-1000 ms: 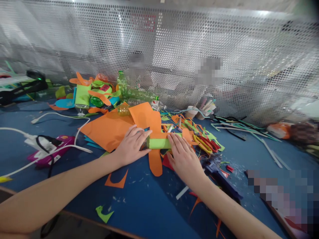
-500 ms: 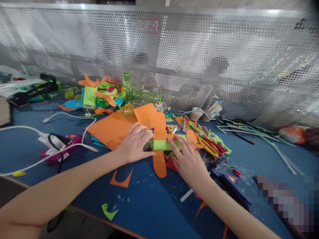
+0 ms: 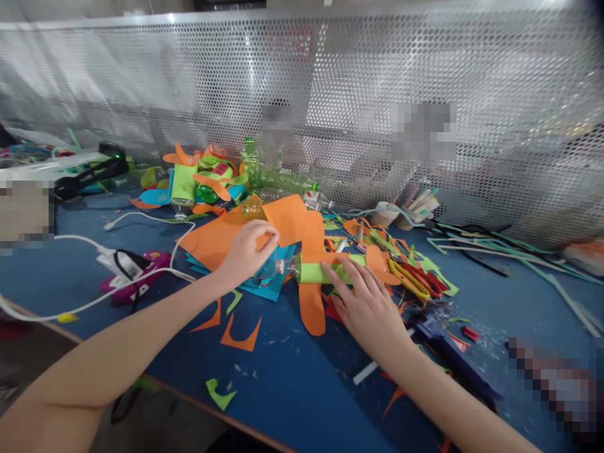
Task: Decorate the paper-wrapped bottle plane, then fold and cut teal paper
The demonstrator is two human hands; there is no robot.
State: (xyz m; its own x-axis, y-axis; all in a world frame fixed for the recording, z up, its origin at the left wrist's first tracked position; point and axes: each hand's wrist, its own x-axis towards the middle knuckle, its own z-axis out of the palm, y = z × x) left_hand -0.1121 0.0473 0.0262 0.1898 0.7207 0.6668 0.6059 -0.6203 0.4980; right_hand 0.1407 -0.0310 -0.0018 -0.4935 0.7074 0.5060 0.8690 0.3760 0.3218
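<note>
A clear plastic bottle (image 3: 289,267) lies on its side, neck to the left, wrapped in lime green paper (image 3: 312,273). Orange paper wings (image 3: 312,311) stick out on its near and far sides, and orange paper tail pieces (image 3: 376,261) sit at its right end. My right hand (image 3: 370,305) rests over the wrapped body, its fingers stretched out and spread on top. Left of the neck, and apart from it, my left hand (image 3: 246,251) is raised with thumb and fingertips pinched together. Whatever the pinch holds, if anything, is too small to make out.
Orange sheets (image 3: 212,236) and blue sheets (image 3: 271,283) lie behind my left hand. To the right are yellow-handled scissors (image 3: 408,280) and a dark blue glue gun (image 3: 453,352). A purple power strip (image 3: 136,277) with white cables lies left. Bottles (image 3: 251,160) stand by the mesh partition (image 3: 189,82).
My left hand has left the bottle's neck, moving up and left, and its fingers have closed into a pinch. My right hand stays on the bottle. The view has shifted slightly left.
</note>
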